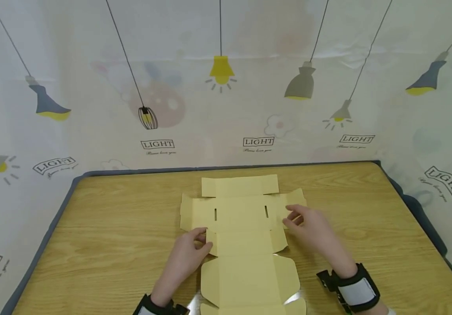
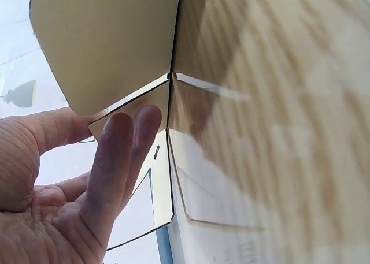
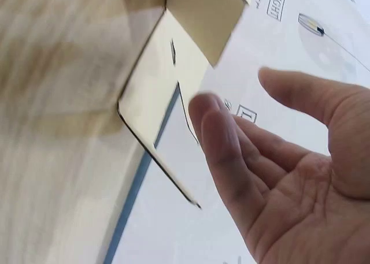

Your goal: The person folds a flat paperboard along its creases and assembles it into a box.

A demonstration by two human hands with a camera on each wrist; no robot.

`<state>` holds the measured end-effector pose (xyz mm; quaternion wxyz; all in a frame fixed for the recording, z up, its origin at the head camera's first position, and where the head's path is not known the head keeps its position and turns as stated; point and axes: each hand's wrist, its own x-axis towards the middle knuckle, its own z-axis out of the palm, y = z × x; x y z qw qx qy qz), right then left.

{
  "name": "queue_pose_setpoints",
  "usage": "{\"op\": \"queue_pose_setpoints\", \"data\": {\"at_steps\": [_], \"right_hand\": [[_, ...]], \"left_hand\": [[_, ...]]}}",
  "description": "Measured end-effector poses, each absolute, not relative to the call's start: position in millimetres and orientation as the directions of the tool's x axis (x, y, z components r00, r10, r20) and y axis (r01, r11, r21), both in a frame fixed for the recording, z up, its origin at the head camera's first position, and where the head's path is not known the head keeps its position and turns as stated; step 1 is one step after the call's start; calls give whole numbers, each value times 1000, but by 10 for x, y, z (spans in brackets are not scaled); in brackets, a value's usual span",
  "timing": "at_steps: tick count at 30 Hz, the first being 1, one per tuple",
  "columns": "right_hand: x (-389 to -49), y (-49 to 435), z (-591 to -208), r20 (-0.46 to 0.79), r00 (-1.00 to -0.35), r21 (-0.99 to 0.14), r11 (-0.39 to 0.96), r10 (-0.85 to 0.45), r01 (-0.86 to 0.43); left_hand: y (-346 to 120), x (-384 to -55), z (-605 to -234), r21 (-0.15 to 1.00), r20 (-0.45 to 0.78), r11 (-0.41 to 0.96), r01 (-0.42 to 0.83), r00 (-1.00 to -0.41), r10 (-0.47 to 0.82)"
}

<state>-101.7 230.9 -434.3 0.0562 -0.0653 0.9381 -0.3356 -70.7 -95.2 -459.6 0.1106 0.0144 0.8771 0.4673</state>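
An unfolded yellow cardboard box (image 1: 241,243) lies on the table, its small side flaps bent upward. My left hand (image 1: 188,251) pinches a small left flap (image 1: 212,242) near the middle of the box. In the left wrist view, the left hand (image 2: 75,183) has its fingertips on the flap's outer face, while the thumb's tip is hidden behind the flap. Beside the upper right flap (image 1: 296,197) is my right hand (image 1: 310,225), its fingers loosely bent. The right wrist view shows the right hand (image 3: 289,160) apart from the cardboard (image 3: 159,73), with nothing in its grasp.
The wooden table (image 1: 123,218) has a dark blue edge (image 1: 210,168) along its back and sides. Behind it hangs a pale sheet (image 1: 194,96) printed with lamps. Wrist straps (image 1: 354,288) sit on both forearms.
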Motion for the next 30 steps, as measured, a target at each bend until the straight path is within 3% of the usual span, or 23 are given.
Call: {"op": "queue_pose_setpoints", "data": {"at_steps": [5, 30], "right_hand": [[-1012, 2213, -4469, -161, -959, -634, 769, -234, -81], [-986, 2158, -4510, -186, -940, -634, 766, -285, -107]], "left_hand": [[-959, -703, -4594, 831, -192, 550, -90, -973, 131], [-1010, -701, -4581, 822, -162, 570, -12, -963, 214]]}}
